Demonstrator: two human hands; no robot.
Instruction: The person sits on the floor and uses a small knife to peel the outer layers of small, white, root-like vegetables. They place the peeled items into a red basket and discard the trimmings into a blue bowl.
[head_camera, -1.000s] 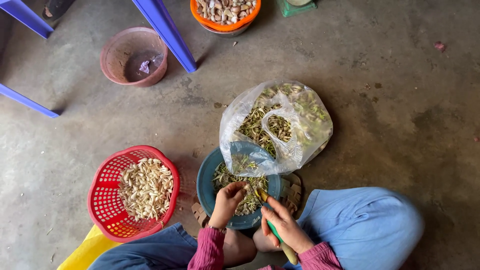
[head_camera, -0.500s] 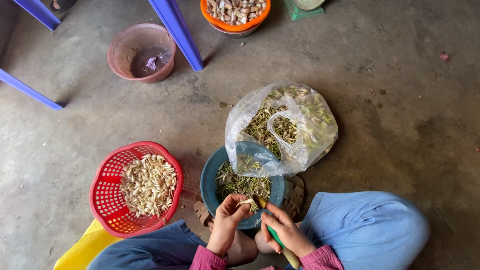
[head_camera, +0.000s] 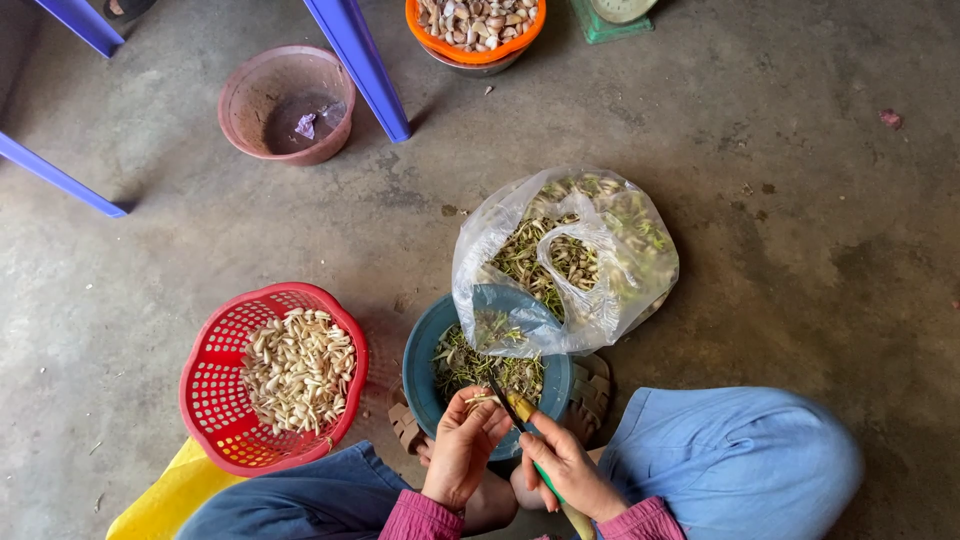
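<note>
While the right hand (head_camera: 565, 468) grips a green-handled knife (head_camera: 515, 412), left hand (head_camera: 463, 447) pinches a pale clove (head_camera: 483, 401) over the teal bowl (head_camera: 420, 370) of peelings; clear bag (head_camera: 600, 300) beside, red basket (head_camera: 215, 385) of peeled cloves left.

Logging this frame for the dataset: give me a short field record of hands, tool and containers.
left hand: pinches a small pale clove over the teal bowl
right hand: grips a green-handled knife, blade toward the clove
teal bowl: holds greenish peelings
plastic bag: open, full of peelings, rests partly on the bowl's far rim
red basket: pale peeled cloves, left of the bowl
orange bowl: unpeeled bulbs, far edge
pink bucket: nearly empty
</note>
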